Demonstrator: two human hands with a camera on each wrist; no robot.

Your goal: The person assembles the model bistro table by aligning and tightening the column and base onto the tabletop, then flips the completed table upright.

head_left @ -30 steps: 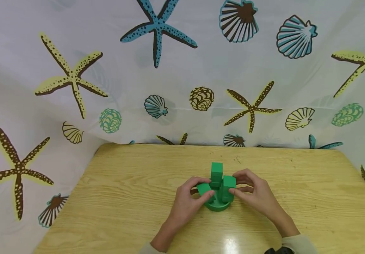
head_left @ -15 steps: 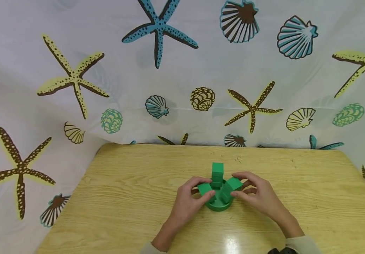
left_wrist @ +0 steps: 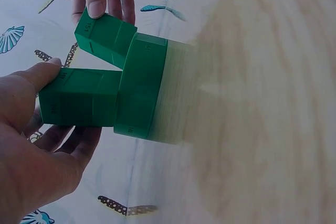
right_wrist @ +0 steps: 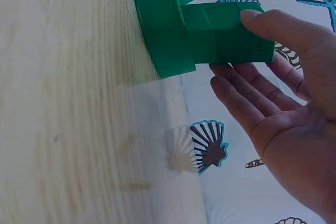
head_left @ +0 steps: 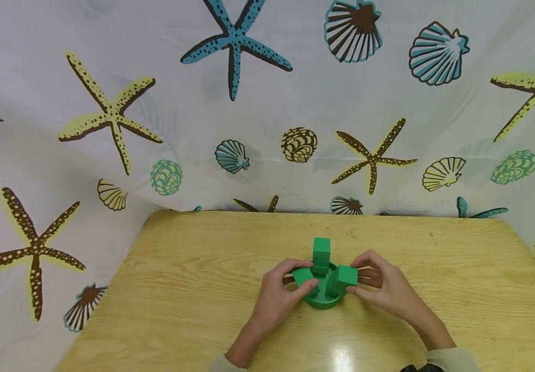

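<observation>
A shallow round green base (head_left: 321, 305) stands on the table with three green blocks rising from it. My left hand (head_left: 274, 297) pinches the left block (head_left: 303, 276) between thumb and fingers; that block leans outward to the left. On the other side, my right hand (head_left: 388, 289) holds the right block (head_left: 347, 275), which tilts outward to the right, its lower end at the base. The back block (head_left: 321, 250) is upright, with neither hand on it. In the right wrist view, the thumb lies on one face of the right block (right_wrist: 226, 35), fingers against another.
The wooden tabletop (head_left: 193, 279) spreads around the base on all sides. A white cloth (head_left: 267, 113) printed with starfish and shells hangs behind the table and along its sides.
My right hand has shifted to the right, and the right block, more upright before, now leans outward and has turned. The left hand keeps its hold on the left block.
</observation>
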